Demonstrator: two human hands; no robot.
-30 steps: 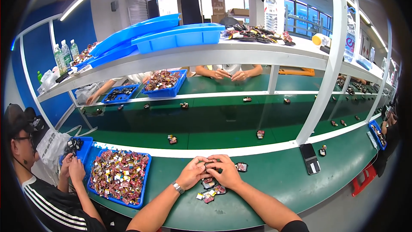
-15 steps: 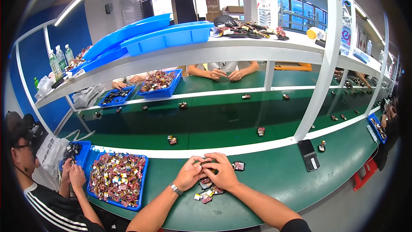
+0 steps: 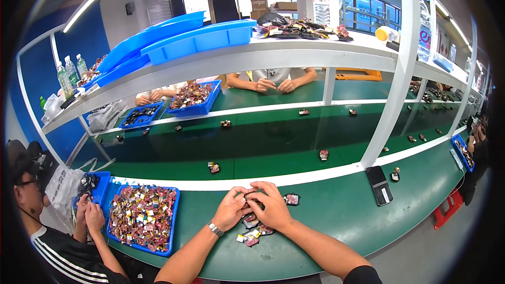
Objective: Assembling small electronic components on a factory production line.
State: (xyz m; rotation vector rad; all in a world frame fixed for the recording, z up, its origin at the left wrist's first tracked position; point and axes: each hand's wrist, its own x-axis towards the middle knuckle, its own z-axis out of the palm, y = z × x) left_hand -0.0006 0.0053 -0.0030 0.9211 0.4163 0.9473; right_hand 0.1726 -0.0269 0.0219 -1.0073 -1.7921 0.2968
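Observation:
Above the green worktop, my left hand (image 3: 230, 209) and my right hand (image 3: 271, 208) meet, fingers curled and pinched round a small dark-edged part. It looks like one of the small circuit-board assemblies nearby, but the fingers cover most of it. Just below the hands lies a loose cluster of circuit-board assemblies (image 3: 251, 237), red boards with black edges and white or yellow labels. A single circuit-board assembly (image 3: 292, 199) rests right of my right hand. A metal-banded watch (image 3: 214, 229) circles my left wrist.
A blue tray (image 3: 175, 221) heaped with similar assemblies stands left of my arms. A co-worker (image 3: 58, 252) works at far left. Beyond a white rail runs a green conveyor belt (image 3: 263, 160) with scattered parts. A black phone-like device (image 3: 380, 185) and a white post (image 3: 386, 94) are at right.
The view has tilted slightly. My hands stay together on the small part, with the fingers shifting a little. Parts on the belt have moved slightly to the right.

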